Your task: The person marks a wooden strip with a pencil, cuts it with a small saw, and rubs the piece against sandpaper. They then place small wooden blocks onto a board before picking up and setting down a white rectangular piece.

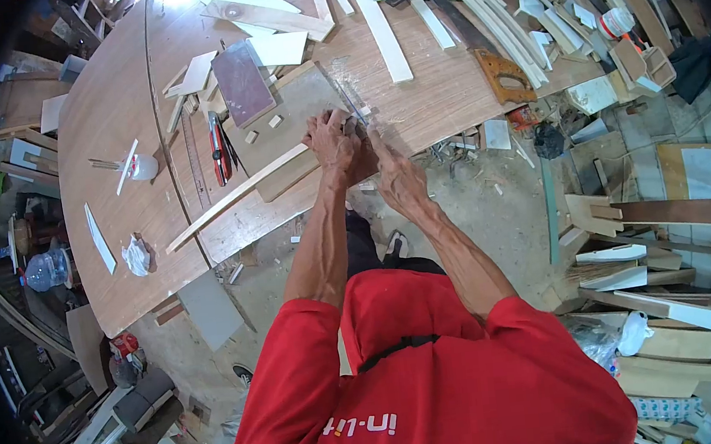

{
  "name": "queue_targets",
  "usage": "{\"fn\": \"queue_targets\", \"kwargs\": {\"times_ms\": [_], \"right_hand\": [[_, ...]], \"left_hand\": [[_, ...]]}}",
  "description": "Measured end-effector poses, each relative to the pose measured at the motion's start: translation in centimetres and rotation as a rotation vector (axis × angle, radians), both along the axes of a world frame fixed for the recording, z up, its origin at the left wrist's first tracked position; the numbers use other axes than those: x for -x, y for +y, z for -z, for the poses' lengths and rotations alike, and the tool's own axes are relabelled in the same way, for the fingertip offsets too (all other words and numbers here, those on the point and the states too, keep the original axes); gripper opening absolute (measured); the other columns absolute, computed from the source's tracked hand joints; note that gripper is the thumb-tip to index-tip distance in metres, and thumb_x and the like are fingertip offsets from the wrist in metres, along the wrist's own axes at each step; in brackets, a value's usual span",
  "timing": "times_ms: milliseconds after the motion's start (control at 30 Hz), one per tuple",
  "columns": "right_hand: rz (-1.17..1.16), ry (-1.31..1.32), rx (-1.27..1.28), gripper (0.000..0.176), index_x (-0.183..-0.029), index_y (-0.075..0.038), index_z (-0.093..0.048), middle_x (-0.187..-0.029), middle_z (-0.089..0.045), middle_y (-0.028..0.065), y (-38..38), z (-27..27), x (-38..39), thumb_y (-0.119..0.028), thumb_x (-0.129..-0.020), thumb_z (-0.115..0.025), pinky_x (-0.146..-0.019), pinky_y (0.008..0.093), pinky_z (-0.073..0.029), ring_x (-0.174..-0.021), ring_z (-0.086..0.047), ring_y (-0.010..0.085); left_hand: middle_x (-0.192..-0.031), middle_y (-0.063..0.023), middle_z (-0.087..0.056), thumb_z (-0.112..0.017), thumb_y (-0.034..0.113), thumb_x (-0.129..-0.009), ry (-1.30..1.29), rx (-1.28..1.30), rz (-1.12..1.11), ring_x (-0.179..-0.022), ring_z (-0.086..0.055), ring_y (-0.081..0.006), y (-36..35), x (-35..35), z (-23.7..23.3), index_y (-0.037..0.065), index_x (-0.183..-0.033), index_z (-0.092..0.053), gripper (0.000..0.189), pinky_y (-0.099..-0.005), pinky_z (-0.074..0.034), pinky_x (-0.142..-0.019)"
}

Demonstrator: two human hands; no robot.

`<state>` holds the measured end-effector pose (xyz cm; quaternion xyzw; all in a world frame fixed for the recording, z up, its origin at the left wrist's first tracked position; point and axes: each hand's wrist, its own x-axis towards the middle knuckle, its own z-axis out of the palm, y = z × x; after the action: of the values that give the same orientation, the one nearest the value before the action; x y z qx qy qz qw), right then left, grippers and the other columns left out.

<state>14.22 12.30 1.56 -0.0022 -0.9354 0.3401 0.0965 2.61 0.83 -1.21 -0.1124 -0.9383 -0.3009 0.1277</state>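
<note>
My left hand [333, 145] is closed over the end of a narrow pale wood strip [242, 197], pressing it on a flat board [292, 100]. The strip runs out to the lower left across the table. My right hand [403, 185] is wrapped round the handle end of a thin-bladed saw [347, 94], index finger stretched along it. Its narrow dark blade points away from me, just right of my left fingers; its teeth are too small to make out. Two small cut wood blocks [276, 121] lie on the board, beside a purplish-brown block [242, 83].
A red utility knife [219, 149] and a metal ruler [195, 160] lie left of the board. Farther left stands a white glue cup [143, 165] with sticks. A wooden-handled saw [502, 78] and long strips lie right. Wood scraps [558, 10] are piled beyond.
</note>
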Motion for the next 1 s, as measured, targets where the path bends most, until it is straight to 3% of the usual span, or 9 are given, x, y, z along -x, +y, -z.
{"fn": "queue_targets", "kwargs": {"times_ms": [200,267,400,467,533,633,700,933,1000], "right_hand": [[-0.013,-0.385,-0.032,0.078,-0.148,-0.009,-0.021,-0.104,-0.061,0.0254,0.5,-1.5,-3.2,0.000,-0.076,-0.050,-0.062,0.0432,-0.050,-0.067,-0.061,0.0392],[0.002,-0.095,-0.007,0.078,-0.149,-0.010,-0.019,-0.081,-0.064,0.0226,0.2,-0.7,-0.3,-0.001,-0.078,-0.049,-0.058,0.0423,-0.049,-0.063,-0.062,0.0349],[0.003,-0.029,-0.049,0.076,-0.149,-0.009,-0.021,-0.084,-0.064,0.0241,0.4,-1.7,-1.1,-0.001,-0.078,-0.049,-0.058,0.0424,-0.049,-0.065,-0.063,0.0350],[0.007,-0.450,0.060,0.073,-0.147,-0.008,-0.024,-0.096,-0.063,0.0273,1.1,-3.8,-3.6,-0.002,-0.078,-0.048,-0.064,0.0463,-0.049,-0.072,-0.062,0.0424],[0.013,-0.409,-0.001,0.074,-0.147,-0.008,-0.025,-0.090,-0.063,0.0272,0.5,-1.7,-1.2,-0.002,-0.077,-0.049,-0.063,0.0471,-0.049,-0.071,-0.063,0.0421],[0.045,0.205,0.008,0.080,-0.150,-0.019,-0.020,-0.072,-0.063,0.0252,-0.3,-0.2,1.1,-0.003,-0.075,-0.046,-0.058,0.0488,-0.048,-0.064,-0.063,0.0401],[0.034,-0.281,0.021,0.081,-0.150,-0.020,-0.019,-0.077,-0.063,0.0263,0.5,-1.2,-1.2,-0.002,-0.075,-0.046,-0.060,0.0489,-0.049,-0.067,-0.063,0.0416],[0.003,-0.030,-0.011,0.073,-0.147,-0.009,-0.024,-0.093,-0.065,0.0255,0.0,-1.4,0.5,-0.003,-0.078,-0.047,-0.070,0.0473,-0.050,-0.079,-0.061,0.0456],[0.018,-0.228,0.020,0.074,-0.147,-0.009,-0.025,-0.094,-0.064,0.0256,0.2,-1.9,-0.6,-0.002,-0.077,-0.047,-0.069,0.0472,-0.050,-0.077,-0.061,0.0459]], "left_hand": [[-0.102,-0.0049,-0.060,-0.069,0.022,-0.071,-0.013,-0.025,-0.003,-0.101,-0.048,-0.0293,-0.1,0.1,0.1,0.016,-0.092,-0.064,0.022,-0.0457,-0.030,-0.083],[-0.103,-0.0049,-0.060,-0.069,0.021,-0.070,0.031,-0.070,0.024,-0.102,-0.048,-0.0293,0.2,0.2,-0.1,0.017,-0.093,-0.064,0.024,-0.0453,-0.030,-0.083],[-0.104,-0.0039,-0.060,-0.070,0.019,-0.067,-0.008,-0.016,0.015,-0.102,-0.048,-0.0292,-0.3,0.5,1.3,0.019,-0.095,-0.064,0.029,-0.0449,-0.031,-0.083],[-0.104,-0.0034,-0.060,-0.070,0.018,-0.066,-0.026,0.012,-0.005,-0.103,-0.048,-0.0291,-0.2,0.5,1.3,0.019,-0.096,-0.064,0.030,-0.0449,-0.031,-0.084],[-0.104,-0.0019,-0.060,-0.069,0.018,-0.065,-0.033,0.013,0.005,-0.102,-0.048,-0.0286,-0.1,0.2,0.1,0.019,-0.095,-0.064,0.031,-0.0450,-0.031,-0.084],[-0.104,-0.0010,-0.060,-0.069,0.017,-0.064,0.005,-0.009,-0.008,-0.102,-0.048,-0.0283,0.0,0.3,0.4,0.018,-0.094,-0.064,0.031,-0.0444,-0.031,-0.084],[-0.104,-0.0010,-0.059,-0.069,0.018,-0.065,-0.022,-0.004,-0.002,-0.101,-0.048,-0.0282,0.0,0.0,0.4,0.018,-0.094,-0.064,0.029,-0.0440,-0.031,-0.084],[-0.103,-0.0020,-0.059,-0.067,0.017,-0.070,-0.009,-0.024,0.009,-0.101,-0.048,-0.0281,0.0,0.2,0.2,0.018,-0.094,-0.064,0.024,-0.0444,-0.032,-0.084],[-0.103,-0.0025,-0.059,-0.067,0.017,-0.070,-0.026,-0.006,0.004,-0.101,-0.048,-0.0282,0.0,0.1,0.1,0.018,-0.094,-0.064,0.024,-0.0446,-0.032,-0.084]]}}
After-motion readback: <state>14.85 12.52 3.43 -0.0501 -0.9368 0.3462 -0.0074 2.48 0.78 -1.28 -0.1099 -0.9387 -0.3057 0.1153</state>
